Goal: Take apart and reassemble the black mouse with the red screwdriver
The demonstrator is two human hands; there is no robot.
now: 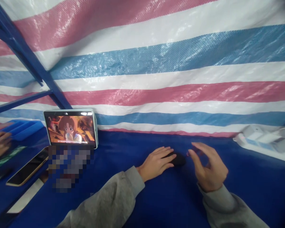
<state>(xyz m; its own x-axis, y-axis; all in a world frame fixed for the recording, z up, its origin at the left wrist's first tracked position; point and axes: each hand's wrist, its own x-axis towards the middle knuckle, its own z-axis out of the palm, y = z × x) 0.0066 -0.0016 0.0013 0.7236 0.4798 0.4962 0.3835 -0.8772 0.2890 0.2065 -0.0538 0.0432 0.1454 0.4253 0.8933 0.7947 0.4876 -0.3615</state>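
Observation:
My left hand (156,163) lies palm down on the blue tabletop (166,199), its fingers stretched out over the near end of a black rounded object (180,159) that looks like a computer mouse. Those fingertips touch it, and part of it is hidden under them. Just to its right, my right hand (210,166) is raised a little, thumb and forefinger curved with a gap between them. A tiny reddish spot shows at the thumb tip, too small to make out. Both wrists come out of grey sleeves.
A tablet (71,128) playing a cartoon leans upright at the back left. Near it lie a phone (28,166) and a blue tray (26,128). Another person's hand (0,144) is at the far left. White boxes (258,136) stand right; striped sheeting (156,63) hangs behind.

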